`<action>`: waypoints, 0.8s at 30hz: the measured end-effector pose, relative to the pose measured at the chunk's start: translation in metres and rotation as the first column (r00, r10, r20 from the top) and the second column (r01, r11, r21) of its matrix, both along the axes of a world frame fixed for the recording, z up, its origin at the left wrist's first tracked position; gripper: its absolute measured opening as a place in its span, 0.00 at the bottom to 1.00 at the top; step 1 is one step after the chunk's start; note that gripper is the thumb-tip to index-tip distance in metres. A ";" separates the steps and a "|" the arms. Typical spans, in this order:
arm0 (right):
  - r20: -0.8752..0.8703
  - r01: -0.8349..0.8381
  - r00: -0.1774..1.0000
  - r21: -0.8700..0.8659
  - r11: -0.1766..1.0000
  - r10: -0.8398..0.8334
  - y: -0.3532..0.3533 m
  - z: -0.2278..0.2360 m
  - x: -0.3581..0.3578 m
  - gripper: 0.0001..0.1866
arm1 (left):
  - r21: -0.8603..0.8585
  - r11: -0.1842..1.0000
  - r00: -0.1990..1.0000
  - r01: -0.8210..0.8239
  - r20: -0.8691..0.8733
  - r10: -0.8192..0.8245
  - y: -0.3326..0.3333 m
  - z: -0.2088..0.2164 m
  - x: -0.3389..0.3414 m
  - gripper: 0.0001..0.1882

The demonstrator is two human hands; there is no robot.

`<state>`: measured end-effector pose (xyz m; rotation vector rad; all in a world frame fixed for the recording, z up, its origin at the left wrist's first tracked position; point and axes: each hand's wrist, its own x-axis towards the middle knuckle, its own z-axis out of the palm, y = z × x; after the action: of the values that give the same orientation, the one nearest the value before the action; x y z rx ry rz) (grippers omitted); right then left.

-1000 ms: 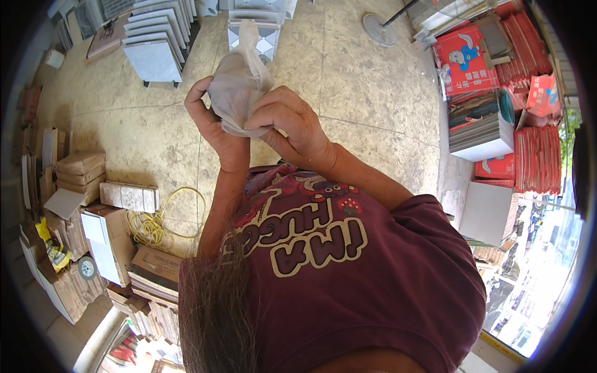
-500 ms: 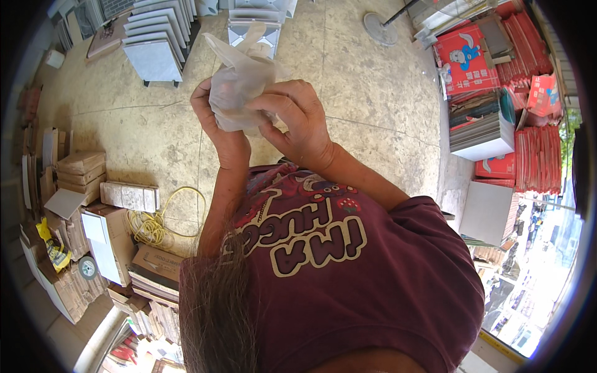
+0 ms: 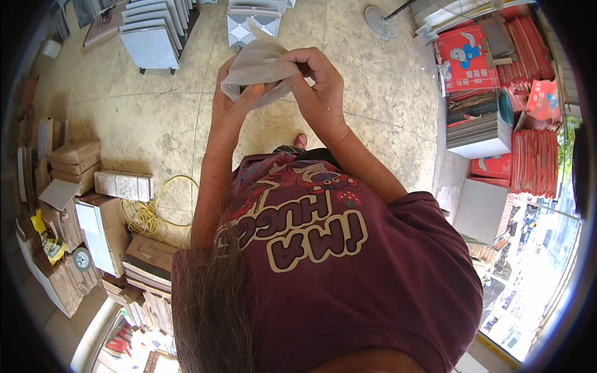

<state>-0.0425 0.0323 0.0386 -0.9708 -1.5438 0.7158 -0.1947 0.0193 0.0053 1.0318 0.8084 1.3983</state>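
At eleven o'clock, the left hand (image 3: 231, 110) grips a translucent bag (image 3: 258, 65); the right hand (image 3: 323, 88) pinches its side between fingers. Cord (image 3: 140, 219) lies near nine o'clock.

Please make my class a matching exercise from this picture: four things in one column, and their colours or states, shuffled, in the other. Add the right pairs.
Things:
1. plastic bag
2. coil of cord or hose
3. stack of flat cartons at the right
4. shirt

Descriptions:
A. yellow, lying in loops
B. maroon, being worn
C. whitish, held by the left hand and right hand
D. red, piled up

Right pairs: 1-C, 2-A, 3-D, 4-B
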 end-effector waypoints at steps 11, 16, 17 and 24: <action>-0.171 -0.143 0.979 -0.168 0.975 0.114 -0.003 0.001 -0.002 0.05 | -0.051 0.995 0.995 0.083 0.068 -0.080 0.002 0.002 -0.010 0.40; -0.145 -0.211 0.971 -0.164 0.964 0.188 0.000 0.000 0.002 0.05 | -0.140 0.978 0.974 0.155 0.190 -0.127 0.003 0.003 -0.016 0.37; -0.144 -0.221 0.970 -0.179 0.959 0.197 0.000 0.002 0.002 0.05 | -0.133 0.979 0.976 0.154 0.177 -0.130 0.003 0.002 -0.016 0.37; -0.066 -0.223 0.975 -0.220 0.950 0.213 -0.001 0.011 0.005 0.05 | -0.120 0.970 0.948 0.211 0.269 -0.173 0.002 -0.001 -0.016 0.37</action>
<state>-0.0377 0.0310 0.0492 -0.9529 -1.5718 1.0816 -0.2106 0.0212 0.0044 0.7741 0.5930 1.2535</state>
